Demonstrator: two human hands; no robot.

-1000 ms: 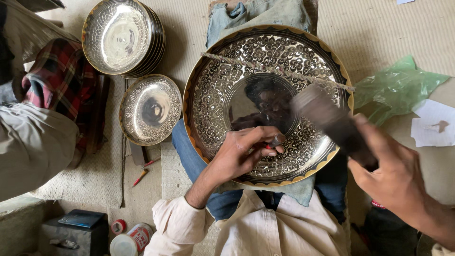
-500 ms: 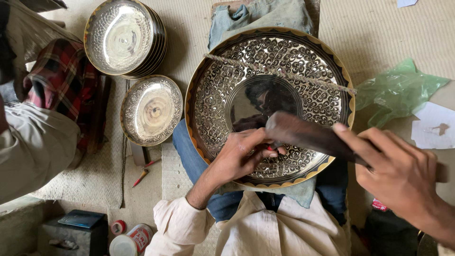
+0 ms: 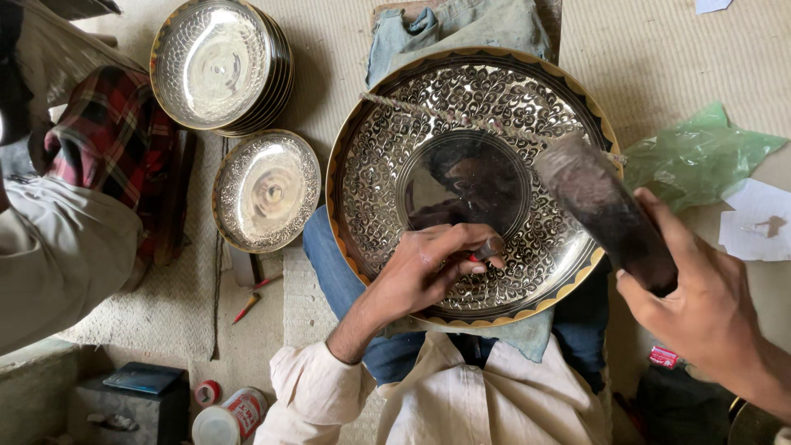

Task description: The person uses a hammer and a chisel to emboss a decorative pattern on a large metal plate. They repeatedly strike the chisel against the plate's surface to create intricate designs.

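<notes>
A large round metal tray, densely engraved with a gold and black rim, rests tilted on my lap. My left hand lies on its lower part and pinches a small dark chisel against the pattern. My right hand grips a dark wooden mallet, raised and blurred above the tray's right side, clear of the chisel. A cord runs across the tray's upper face.
A stack of engraved bowls and a single smaller bowl lie at the left. Another person's plaid sleeve is at the far left. Green plastic, paper scraps, a tin and a dark box surround me.
The mallet dropped to the chisel half a second ago and has swung back up to the right. My left hand keeps the chisel in nearly the same spot.
</notes>
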